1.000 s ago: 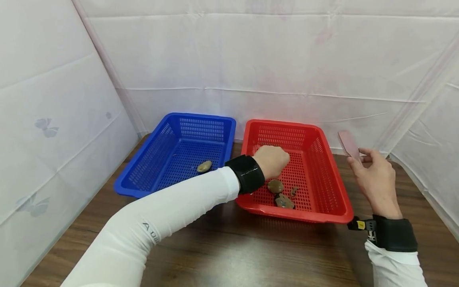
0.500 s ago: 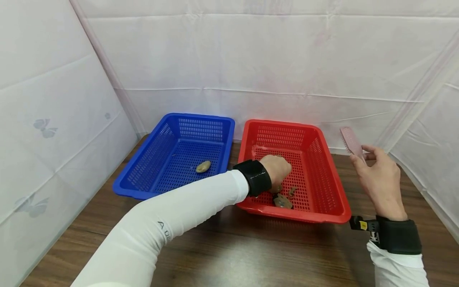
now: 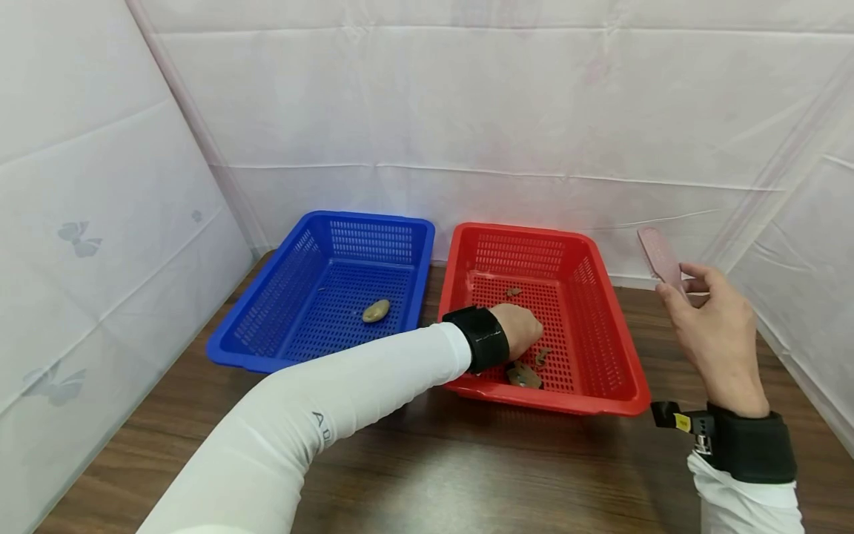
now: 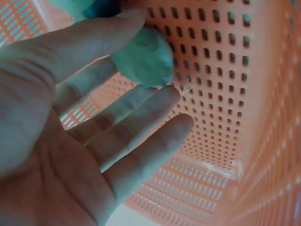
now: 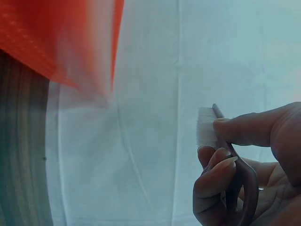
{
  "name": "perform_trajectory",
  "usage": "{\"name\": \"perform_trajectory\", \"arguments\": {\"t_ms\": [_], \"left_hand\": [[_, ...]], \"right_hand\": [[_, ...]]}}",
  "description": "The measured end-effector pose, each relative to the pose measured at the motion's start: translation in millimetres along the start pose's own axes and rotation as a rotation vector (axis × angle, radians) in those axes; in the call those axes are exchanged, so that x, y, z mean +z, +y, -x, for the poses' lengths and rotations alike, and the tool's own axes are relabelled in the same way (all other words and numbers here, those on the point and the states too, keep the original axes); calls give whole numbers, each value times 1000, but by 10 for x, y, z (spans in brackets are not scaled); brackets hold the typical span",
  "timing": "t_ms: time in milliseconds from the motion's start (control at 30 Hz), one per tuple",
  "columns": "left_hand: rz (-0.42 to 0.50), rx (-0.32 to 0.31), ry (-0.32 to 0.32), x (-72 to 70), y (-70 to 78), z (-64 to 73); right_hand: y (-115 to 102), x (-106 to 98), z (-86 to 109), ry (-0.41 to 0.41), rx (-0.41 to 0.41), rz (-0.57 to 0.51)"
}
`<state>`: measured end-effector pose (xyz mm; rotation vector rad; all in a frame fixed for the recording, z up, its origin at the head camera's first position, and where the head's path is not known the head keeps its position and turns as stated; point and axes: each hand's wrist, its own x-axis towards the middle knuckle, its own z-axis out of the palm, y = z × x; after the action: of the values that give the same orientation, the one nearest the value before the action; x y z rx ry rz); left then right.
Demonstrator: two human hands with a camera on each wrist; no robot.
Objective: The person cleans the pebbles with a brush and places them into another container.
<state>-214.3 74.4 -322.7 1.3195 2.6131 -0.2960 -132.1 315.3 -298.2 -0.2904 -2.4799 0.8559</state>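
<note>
Head view faces down; wrist views (nearer) share its red basket (image 3: 547,401).

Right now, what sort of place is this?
Probably an improvised tabletop booth: white patterned sheeting stands behind and beside a wood-grain table bearing a blue basket and a red basket.

The blue basket (image 3: 372,241) and the red basket (image 3: 547,399) are perforated plastic, smooth and glossy along the rims. The brush (image 3: 660,256) has a smooth pink plastic back with a soft sheen, and fine, whitish, synthetic-looking bristles (image 5: 206,127). The tabletop (image 3: 460,475) shows smooth wood grain under a satin finish. The wall sheeting (image 3: 427,96) is thin, creased and faintly shiny. Stretchy, matt cloth forms the white sleeve (image 3: 293,423). The tan pebble (image 3: 376,311) is smooth; the stone (image 4: 146,59) probably is too, though blur and colour cast obscure its finish.
</note>
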Motion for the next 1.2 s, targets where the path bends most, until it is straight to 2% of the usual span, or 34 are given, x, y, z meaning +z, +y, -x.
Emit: {"name": "perform_trajectory", "arguments": {"t_ms": [133,200,300,433,733,933,1067,1200], "left_hand": [[-40,8,5,48,14,-45],[-16,9,9,60,14,-50],[66,7,17,68,-6,-39],[86,32,13,79,-44,-48],[-7,64,-1,102,-49,-109],[-13,58,-44,104,-52,-162],[-30,71,-52,78,-45,-131],[-8,72,-11,52,-42,-43]], "right_hand": [[-57,-39,24,11,-18,-15],[-83,-55,40,19,-34,-27],[-123,-77,62,35,-63,-38],[-176,-94,87,49,-82,-38],[-274,-113,136,60,-116,-50],[-315,-101,156,68,-147,-62],[-337,-87,165,69,-157,-52],[-348,-80,169,59,-146,-45]]}}
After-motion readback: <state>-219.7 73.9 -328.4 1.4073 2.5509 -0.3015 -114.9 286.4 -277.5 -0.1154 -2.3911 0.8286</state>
